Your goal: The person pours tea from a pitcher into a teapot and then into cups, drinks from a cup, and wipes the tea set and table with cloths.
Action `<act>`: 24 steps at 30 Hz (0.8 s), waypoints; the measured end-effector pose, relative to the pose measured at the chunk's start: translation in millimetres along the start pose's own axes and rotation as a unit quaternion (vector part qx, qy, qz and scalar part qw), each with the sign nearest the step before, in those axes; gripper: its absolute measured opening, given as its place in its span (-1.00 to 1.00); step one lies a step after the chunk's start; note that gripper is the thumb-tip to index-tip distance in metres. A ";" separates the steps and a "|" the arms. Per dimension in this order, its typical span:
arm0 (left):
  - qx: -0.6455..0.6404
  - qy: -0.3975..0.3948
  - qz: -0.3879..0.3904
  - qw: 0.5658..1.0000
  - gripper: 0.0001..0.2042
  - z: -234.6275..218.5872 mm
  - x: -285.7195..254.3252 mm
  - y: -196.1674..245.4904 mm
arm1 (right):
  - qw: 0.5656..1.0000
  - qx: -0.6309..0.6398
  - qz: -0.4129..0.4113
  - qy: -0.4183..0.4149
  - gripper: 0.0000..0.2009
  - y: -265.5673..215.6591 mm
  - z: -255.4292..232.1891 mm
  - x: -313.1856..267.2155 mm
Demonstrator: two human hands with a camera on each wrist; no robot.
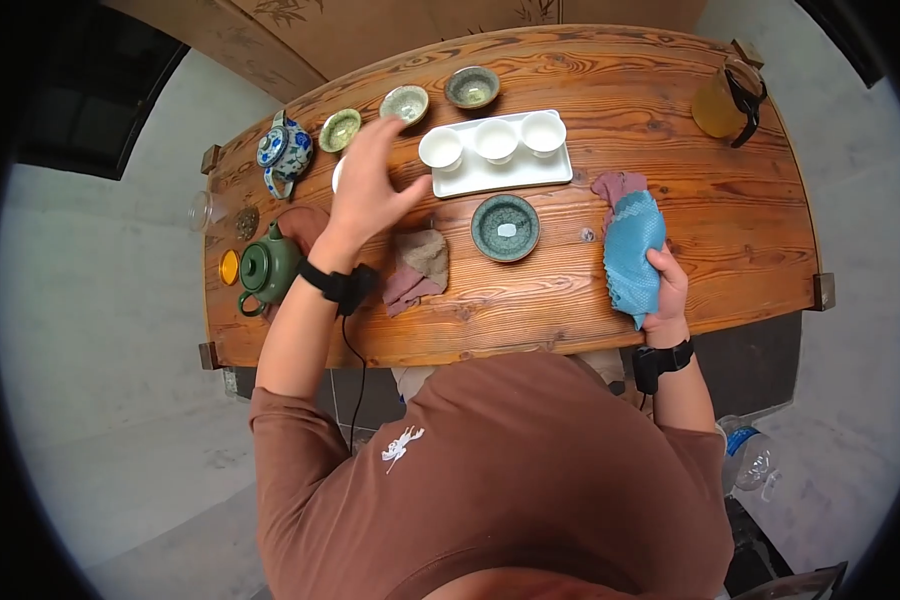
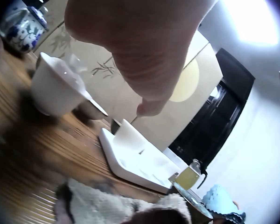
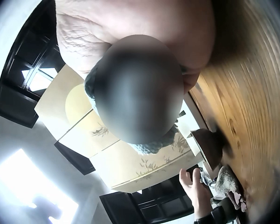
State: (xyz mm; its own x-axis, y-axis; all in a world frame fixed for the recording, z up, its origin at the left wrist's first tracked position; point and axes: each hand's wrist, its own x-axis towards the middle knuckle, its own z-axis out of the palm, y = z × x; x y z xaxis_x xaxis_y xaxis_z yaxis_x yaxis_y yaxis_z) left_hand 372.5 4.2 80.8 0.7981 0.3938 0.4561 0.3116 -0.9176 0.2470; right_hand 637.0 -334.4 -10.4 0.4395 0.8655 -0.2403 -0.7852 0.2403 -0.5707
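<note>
In the head view my left hand (image 1: 367, 195) is over the table with fingers and thumb apart, holding nothing visible. Beneath it a white cup (image 1: 337, 176) is mostly hidden; the left wrist view shows a white lidded cup (image 2: 58, 86) standing on the wood. To its right, three small white cups (image 1: 496, 141) stand on a white rectangular tray (image 1: 505, 180). My right hand (image 1: 671, 285) grips a folded blue cloth (image 1: 632, 250) above the table's right side. Between the hands sits a dark green bowl (image 1: 505, 228) with a small pale piece inside.
Across the back stand three small glazed bowls (image 1: 472, 88) and a blue-and-white teapot (image 1: 285, 147). A green teapot (image 1: 257, 268) is at left, a crumpled cloth (image 1: 418, 268) near the front, a pink cloth (image 1: 620, 186) beside the blue one, and a glass pitcher (image 1: 715, 108) at right.
</note>
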 end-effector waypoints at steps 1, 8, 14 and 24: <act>-0.029 -0.023 -0.015 0.999 -0.21 6.2 6.0 10.5 | 1.000 -0.003 -0.002 0.002 -0.45 -1.0 2.0 0.7; -0.055 -0.109 -0.119 0.985 -0.19 45.3 29.7 15.7 | 1.000 -0.014 -0.011 -0.009 -0.31 4.6 -18.8 2.1; -0.101 -0.062 -0.174 0.978 -0.24 35.3 20.9 12.2 | 1.000 -0.024 -0.008 -0.006 -0.31 4.3 -16.8 2.5; -0.096 -0.078 -0.231 0.965 -0.25 -4.9 -50.1 29.6 | 1.000 -0.023 0.009 -0.007 -0.31 4.6 -18.5 4.2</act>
State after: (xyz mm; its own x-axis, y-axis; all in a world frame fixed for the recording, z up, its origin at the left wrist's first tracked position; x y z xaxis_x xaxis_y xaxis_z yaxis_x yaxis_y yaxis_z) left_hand 339.3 -42.4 69.5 0.6690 0.7321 0.1288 0.5632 -0.6123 0.5549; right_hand 643.3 -337.8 -28.6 0.4186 0.8759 -0.2400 -0.7718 0.2038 -0.6023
